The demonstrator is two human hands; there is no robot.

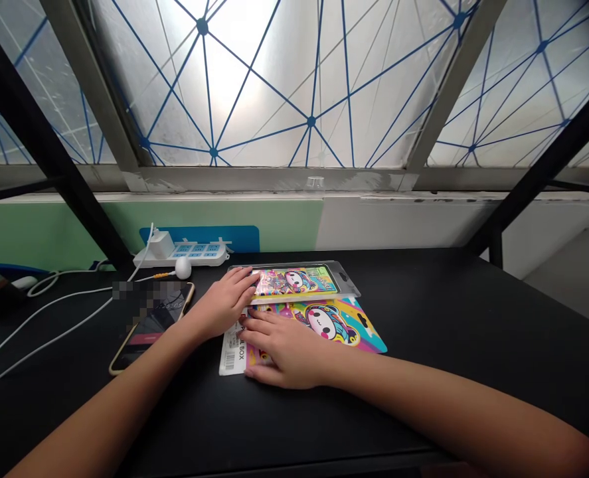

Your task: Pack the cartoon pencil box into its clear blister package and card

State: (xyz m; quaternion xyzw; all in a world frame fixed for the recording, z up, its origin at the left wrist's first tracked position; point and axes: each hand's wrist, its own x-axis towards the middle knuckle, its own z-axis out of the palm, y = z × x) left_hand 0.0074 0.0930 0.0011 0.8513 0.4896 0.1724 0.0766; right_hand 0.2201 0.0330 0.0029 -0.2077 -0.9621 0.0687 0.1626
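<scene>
A colourful backing card [364, 325] with a cartoon character lies flat on the black desk. Behind it, overlapping its far edge, rests a clear plastic blister tray [346, 282] holding a brightly printed pencil box [299, 280]. My left hand [227, 299] lies over the left end of the tray and box, fingers stretched out. My right hand [287, 348] is laid flat on the card's left part, fingers spread, covering some of the print. A white strip with a barcode and the letters "IL BOX" shows at the card's left end.
A phone [149, 332] lies left of my left forearm. Behind it are a white power strip [199, 252], a small white round lamp-like thing [183, 267] and white cables [45, 323] across the desk. Black slanted bars [548, 159] rise at both sides before the window.
</scene>
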